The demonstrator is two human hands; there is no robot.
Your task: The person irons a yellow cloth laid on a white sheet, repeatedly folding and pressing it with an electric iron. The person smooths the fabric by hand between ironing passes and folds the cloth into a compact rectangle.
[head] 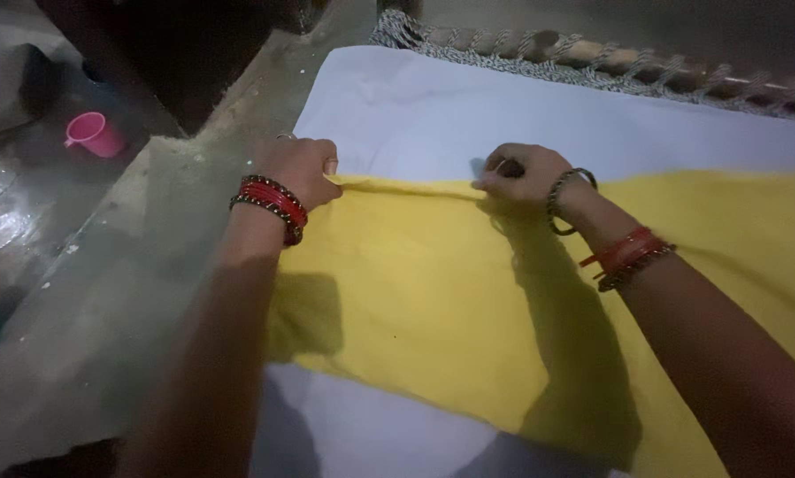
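A yellow cloth [433, 292] lies spread flat over a white sheet [468, 115] on a woven cot. My left hand [298, 168] pinches the cloth's far edge near its left corner. Red and dark bangles ring that wrist. My right hand [519, 173] grips the same far edge a little to the right, fingers closed on the fabric. That wrist carries a beaded bracelet and red bangles. The edge runs taut between the two hands.
The cot's black-and-white woven rim [592, 62] runs along the back. A grey concrete ledge [105, 292] lies to the left. Beyond it a pink plastic mug [92, 134] stands on a wet floor. A dark object looms at top left.
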